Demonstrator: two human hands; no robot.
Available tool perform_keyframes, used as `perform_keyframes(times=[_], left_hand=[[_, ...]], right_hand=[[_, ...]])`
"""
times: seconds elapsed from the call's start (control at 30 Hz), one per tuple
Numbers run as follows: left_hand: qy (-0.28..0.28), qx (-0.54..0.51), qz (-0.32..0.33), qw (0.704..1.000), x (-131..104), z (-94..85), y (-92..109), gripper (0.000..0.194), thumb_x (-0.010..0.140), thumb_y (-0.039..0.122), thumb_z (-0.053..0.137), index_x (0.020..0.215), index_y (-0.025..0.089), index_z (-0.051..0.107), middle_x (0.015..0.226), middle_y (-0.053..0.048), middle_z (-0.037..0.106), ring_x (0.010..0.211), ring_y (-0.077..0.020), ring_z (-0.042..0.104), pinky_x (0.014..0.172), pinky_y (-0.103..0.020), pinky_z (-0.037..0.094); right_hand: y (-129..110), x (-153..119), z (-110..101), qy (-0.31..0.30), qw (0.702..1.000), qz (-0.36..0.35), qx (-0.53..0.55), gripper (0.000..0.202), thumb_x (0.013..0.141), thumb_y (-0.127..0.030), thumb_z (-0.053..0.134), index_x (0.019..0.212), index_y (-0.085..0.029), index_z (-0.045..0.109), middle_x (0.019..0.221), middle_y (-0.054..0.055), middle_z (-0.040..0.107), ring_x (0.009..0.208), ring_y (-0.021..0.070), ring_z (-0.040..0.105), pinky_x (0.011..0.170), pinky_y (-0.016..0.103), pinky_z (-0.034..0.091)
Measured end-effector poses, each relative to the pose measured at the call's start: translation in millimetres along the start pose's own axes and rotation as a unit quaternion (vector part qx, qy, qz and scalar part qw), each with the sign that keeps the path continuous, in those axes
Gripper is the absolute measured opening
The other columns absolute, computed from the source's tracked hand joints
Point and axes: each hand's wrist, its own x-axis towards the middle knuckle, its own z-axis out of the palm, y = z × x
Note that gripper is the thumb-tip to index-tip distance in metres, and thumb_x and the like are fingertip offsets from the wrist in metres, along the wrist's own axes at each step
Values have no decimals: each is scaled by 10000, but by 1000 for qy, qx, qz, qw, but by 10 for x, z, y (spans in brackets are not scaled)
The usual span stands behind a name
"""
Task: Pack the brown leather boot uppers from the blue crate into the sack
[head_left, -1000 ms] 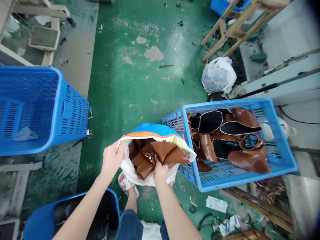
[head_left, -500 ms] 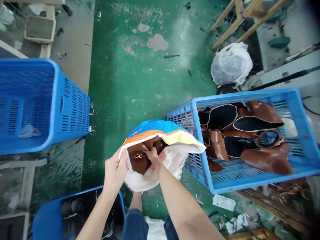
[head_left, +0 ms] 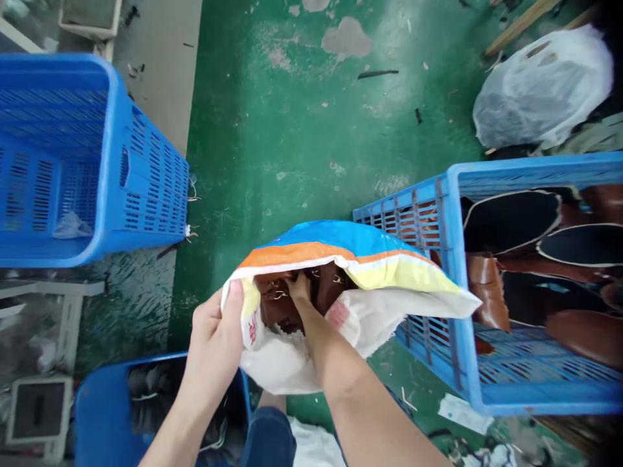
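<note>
My left hand (head_left: 217,327) pinches the left edge of the mouth of a woven sack (head_left: 311,370), with blue, orange and yellow bands along its far side. Inside lie brown leather pieces (head_left: 275,311) with pale loops of thread or cord on them. My right hand (head_left: 300,292) reaches through the mouth and is among these pieces; its fingers are mostly hidden, so I cannot see whether they grip one. The sack's right corner extends against a blue crate (head_left: 462,272), which holds brown leather shoe uppers (head_left: 516,220) with black linings.
Another blue crate (head_left: 104,162) at the left contains a crumpled clear plastic bag (head_left: 72,226). A blue bin (head_left: 100,408) of dark pieces stands at the lower left. At the upper right sits a filled white plastic bag (head_left: 545,91). Scraps lie on the green floor (head_left: 292,155).
My right hand has gone deeper into the sack, among the leather pieces. The sack's right corner has stretched out further right. My view has moved closer, while my left hand keeps its hold.
</note>
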Motion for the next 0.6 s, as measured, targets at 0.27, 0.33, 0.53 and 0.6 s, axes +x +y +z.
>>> perform_keyframes(times=[0.27,0.33,0.53,0.6], left_hand=[[-10,15,19,1000,-57,152,117,492,878,623,576,958,160,722,823,-45,712,729,-168,596,643,-231,482],[-17,6,24,1000,-78,136,92,462,880,600,591,967,165,720,872,-48,727,790,-183,627,696,-239,503],[-23,-36,-5,999,-26,35,74,489,791,603,698,999,161,719,830,-56,729,696,-190,644,577,-238,502],[-26,-66,-22,997,7,27,61,517,753,611,731,1013,164,715,797,-51,716,648,-186,632,528,-235,485]], right_hand=[[-256,-793,-390,-101,909,-329,-238,201,977,-251,549,1131,-162,643,1226,84,642,1212,248,559,1072,510,422],[-368,-746,-404,-196,844,-429,-253,214,978,-189,523,1145,-194,657,1266,55,653,1256,206,545,1111,439,401],[-255,-287,-389,-193,818,-451,-301,499,949,-388,598,1413,-229,510,1535,89,453,1442,261,358,1222,470,229],[-45,-218,-315,-144,849,-388,-327,629,898,-510,644,1401,-158,507,1487,164,479,1408,341,387,1191,592,221]])
